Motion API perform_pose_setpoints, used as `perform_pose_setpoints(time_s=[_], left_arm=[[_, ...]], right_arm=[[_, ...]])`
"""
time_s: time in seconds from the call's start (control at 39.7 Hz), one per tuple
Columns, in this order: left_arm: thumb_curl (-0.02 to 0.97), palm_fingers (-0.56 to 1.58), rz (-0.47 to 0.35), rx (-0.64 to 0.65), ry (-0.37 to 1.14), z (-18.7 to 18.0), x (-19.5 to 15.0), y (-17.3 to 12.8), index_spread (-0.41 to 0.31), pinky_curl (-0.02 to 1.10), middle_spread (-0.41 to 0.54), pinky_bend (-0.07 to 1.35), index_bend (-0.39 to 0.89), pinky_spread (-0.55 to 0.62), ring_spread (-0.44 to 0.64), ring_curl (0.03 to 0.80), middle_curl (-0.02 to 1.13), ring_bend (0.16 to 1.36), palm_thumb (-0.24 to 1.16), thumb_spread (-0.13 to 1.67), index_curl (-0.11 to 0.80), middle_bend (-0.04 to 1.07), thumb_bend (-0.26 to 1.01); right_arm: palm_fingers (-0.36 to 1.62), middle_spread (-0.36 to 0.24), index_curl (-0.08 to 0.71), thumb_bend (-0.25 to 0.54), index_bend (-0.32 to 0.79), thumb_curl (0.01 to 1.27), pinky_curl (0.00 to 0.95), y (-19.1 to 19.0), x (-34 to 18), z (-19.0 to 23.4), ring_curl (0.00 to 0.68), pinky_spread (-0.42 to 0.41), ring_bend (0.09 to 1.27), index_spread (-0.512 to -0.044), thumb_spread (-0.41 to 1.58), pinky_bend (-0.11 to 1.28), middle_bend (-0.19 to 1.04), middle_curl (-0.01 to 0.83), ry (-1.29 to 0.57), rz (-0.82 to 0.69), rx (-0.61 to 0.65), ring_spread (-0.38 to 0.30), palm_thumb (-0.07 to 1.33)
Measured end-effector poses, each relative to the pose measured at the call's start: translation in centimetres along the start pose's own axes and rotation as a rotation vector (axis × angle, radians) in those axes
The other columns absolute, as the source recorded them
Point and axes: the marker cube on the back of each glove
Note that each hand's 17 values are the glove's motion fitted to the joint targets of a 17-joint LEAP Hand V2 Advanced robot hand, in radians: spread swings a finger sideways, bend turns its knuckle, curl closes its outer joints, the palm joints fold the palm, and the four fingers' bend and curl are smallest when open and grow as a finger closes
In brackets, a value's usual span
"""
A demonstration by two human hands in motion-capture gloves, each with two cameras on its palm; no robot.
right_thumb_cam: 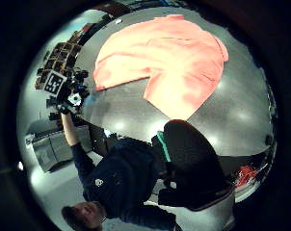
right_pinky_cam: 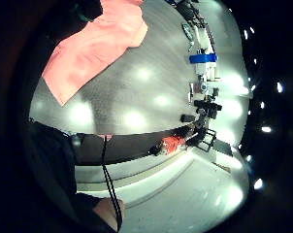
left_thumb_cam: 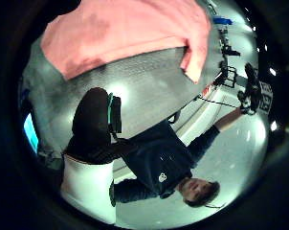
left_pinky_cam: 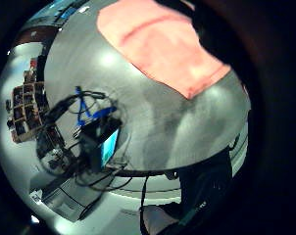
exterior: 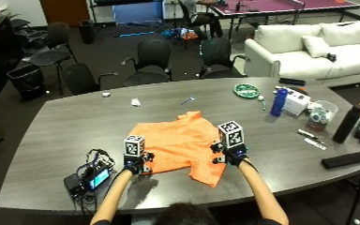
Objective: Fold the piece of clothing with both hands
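Observation:
An orange shirt lies spread flat on the dark grey table, one sleeve pointing to the near edge. My left hand hangs over the shirt's near left corner. My right hand hangs over its right side, above the near sleeve. Both hands are above the cloth and neither grips it. The palm views look down on the shirt, and no part of it is lifted.
A small device with a lit screen and tangled cables sits left of my left hand. At the right stand a blue bottle, a white box, a green dish, a black bottle and a black case.

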Motion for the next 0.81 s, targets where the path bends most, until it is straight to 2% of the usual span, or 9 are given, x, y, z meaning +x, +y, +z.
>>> perform_pose_setpoints(time_s=[0.08,0.13,0.28,0.4,0.5,0.63,0.65,0.7,0.81], left_arm=[[0.322,0.49,-0.021,-0.070,-0.013,2.7,-0.4,-3.2,-0.108,0.30,0.032,0.40,0.16,0.14,0.18,0.226,0.30,0.51,0.43,1.15,0.352,0.24,0.01],[0.330,0.50,0.017,-0.036,-0.023,3.4,-0.5,-4.3,-0.109,0.32,0.019,0.40,0.16,0.11,0.16,0.233,0.32,0.50,0.45,1.14,0.355,0.25,0.00],[0.352,0.49,-0.006,-0.151,0.007,4.7,-0.3,-5.1,-0.111,0.34,0.001,0.39,0.16,0.08,0.13,0.250,0.34,0.48,0.48,1.14,0.363,0.21,-0.01],[0.366,0.49,0.058,-0.009,-0.034,4.5,-0.5,-6.8,-0.113,0.35,-0.006,0.39,0.16,0.07,0.12,0.261,0.35,0.48,0.50,1.14,0.369,0.18,-0.01],[0.380,0.51,0.041,0.044,-0.059,4.3,-0.5,-7.3,-0.118,0.34,-0.044,0.35,0.19,0.07,0.11,0.261,0.36,0.44,0.53,1.14,0.378,0.19,-0.01],[0.419,0.72,0.025,0.127,-0.021,4.4,-0.2,-7.9,-0.160,0.32,-0.105,0.26,0.27,0.02,0.02,0.256,0.38,0.40,0.64,1.13,0.413,0.25,0.03],[0.413,0.65,0.022,0.141,-0.016,4.3,-0.2,-7.9,-0.159,0.31,-0.106,0.24,0.24,0.05,0.04,0.248,0.37,0.38,0.61,1.13,0.409,0.22,0.01],[0.446,0.85,0.023,0.180,-0.013,4.2,-0.1,-8.1,-0.177,0.34,-0.130,0.27,0.26,-0.04,-0.04,0.273,0.40,0.40,0.72,1.12,0.424,0.26,0.06],[0.472,0.97,0.040,0.236,-0.006,3.5,0.2,-8.6,-0.204,0.33,-0.164,0.24,0.26,-0.12,-0.11,0.279,0.41,0.38,0.78,1.09,0.438,0.27,0.06]], right_arm=[[0.33,-0.035,0.201,-0.015,0.12,0.30,0.347,-0.4,0.4,0.9,0.312,0.143,0.47,-0.352,1.17,0.47,0.19,0.338,-0.001,0.007,-0.010,-0.016,0.48],[0.33,-0.035,0.201,-0.016,0.12,0.30,0.347,-0.6,0.7,1.4,0.314,0.143,0.47,-0.352,1.17,0.46,0.19,0.341,-0.002,0.016,-0.020,-0.015,0.49],[0.33,-0.035,0.204,-0.018,0.12,0.31,0.348,-0.9,1.3,2.5,0.319,0.143,0.47,-0.352,1.17,0.46,0.19,0.347,-0.012,0.020,-0.037,-0.014,0.49],[0.33,-0.035,0.206,-0.019,0.12,0.31,0.349,-0.9,1.5,3.2,0.322,0.143,0.47,-0.352,1.17,0.46,0.19,0.352,-0.017,0.023,-0.052,-0.014,0.49],[0.32,-0.035,0.207,-0.017,0.12,0.31,0.350,-1.2,1.4,3.7,0.324,0.143,0.47,-0.352,1.18,0.46,0.19,0.354,-0.026,0.022,-0.066,-0.014,0.49],[0.33,-0.035,0.212,-0.018,0.13,0.32,0.351,-1.3,0.7,3.9,0.326,0.143,0.47,-0.353,1.18,0.46,0.19,0.356,-0.024,0.021,-0.052,-0.013,0.49],[0.33,-0.035,0.213,-0.018,0.13,0.32,0.351,-1.4,0.6,4.1,0.326,0.143,0.47,-0.353,1.18,0.46,0.19,0.356,-0.020,0.036,-0.045,-0.013,0.49],[0.33,-0.035,0.214,-0.018,0.13,0.32,0.351,-1.7,0.4,4.5,0.327,0.143,0.47,-0.353,1.18,0.46,0.19,0.357,-0.033,0.061,-0.070,-0.013,0.49],[0.33,-0.035,0.218,-0.019,0.13,0.32,0.352,-2.5,-0.2,6.1,0.328,0.143,0.47,-0.353,1.18,0.46,0.19,0.357,-0.110,0.022,-0.202,-0.013,0.49]])
